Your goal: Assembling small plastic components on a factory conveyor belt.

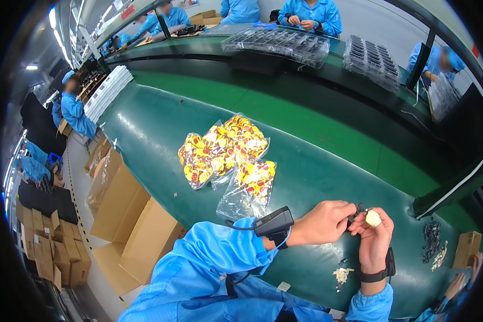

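Only the head view to go on here, so: looks like a mid-piece moment to me. One small dark part (pixel 358 210) is up in the hands, over the right-hand half of the green table (pixel 308 180), not set down anywhere. The left hand (pixel 327 221) has its fingertips closed on it. The right hand (pixel 374 241) is curled up right against it with a pale yellow piece (pixel 373 218) at the thumb. Honestly can't tell whether that hand is gripping the yellow bit or just wearing it like a finger cover, it's too small.

As for done vs left: this one doesn't look finished, since both hands are on it. There's a dark heap (pixel 431 241) toward the table's right end, with cream bits (pixel 439 256) just beside it, and a smaller cream scatter (pixel 342 276) by the near edge. Which of those count as done or waiting, no clue, nothing marks them. The clear bags (pixel 246 138) of yellow and red discs sit together over toward the left edge, well apart from the hands, and seem to be out of play right now.

Looks-wise, the part is blackish with a kinda knobbly outline, mostly covered by fingers. Couldn't make out any finer detail.
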### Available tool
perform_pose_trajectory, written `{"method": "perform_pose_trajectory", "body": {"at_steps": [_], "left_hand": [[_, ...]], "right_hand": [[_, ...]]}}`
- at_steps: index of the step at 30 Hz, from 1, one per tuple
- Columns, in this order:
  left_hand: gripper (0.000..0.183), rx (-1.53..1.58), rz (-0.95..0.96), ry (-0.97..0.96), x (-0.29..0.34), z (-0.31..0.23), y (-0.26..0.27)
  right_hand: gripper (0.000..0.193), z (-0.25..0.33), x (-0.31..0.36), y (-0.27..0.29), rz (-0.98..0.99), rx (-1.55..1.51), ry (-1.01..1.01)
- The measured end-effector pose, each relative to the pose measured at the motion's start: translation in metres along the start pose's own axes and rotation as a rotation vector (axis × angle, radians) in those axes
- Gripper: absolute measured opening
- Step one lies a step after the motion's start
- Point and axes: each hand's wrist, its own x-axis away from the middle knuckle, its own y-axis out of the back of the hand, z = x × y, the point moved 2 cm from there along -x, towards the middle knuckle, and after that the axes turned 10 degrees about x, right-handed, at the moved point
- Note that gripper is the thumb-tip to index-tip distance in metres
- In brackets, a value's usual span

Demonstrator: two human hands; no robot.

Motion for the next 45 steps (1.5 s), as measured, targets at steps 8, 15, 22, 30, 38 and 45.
{"method": "perform_pose_trajectory", "body": {"at_steps": [8, 15, 22, 30, 38, 45], "left_hand": [[0.015, 0.295, 0.037, 0.224, -0.007, -0.005, 0.003], [0.012, 0.362, 0.04, 0.308, -0.005, -0.005, 0.0], [0.007, 0.733, -0.079, 0.535, -0.003, 0.0, 0.001], [0.009, 0.847, -0.097, 0.584, 0.0, 0.012, -0.004], [0.019, 0.695, -0.066, 0.446, 0.003, 0.005, -0.003], [0.021, 0.462, 0.002, 0.323, -0.004, 0.0, -0.008]], "right_hand": [[0.014, -0.003, -0.004, 0.009, -0.006, -0.006, 0.006], [0.013, -0.002, -0.003, 0.008, -0.001, -0.027, -0.014], [0.01, 0.008, 0.002, -0.003, -0.004, 0.14, 0.098], [0.012, 0.01, 0.002, -0.005, -0.014, 0.152, 0.132], [0.011, 0.006, 0.004, -0.003, -0.062, 0.103, 0.111], [0.014, 0.003, 0.003, 0.011, -0.091, 0.034, 0.08]]}}
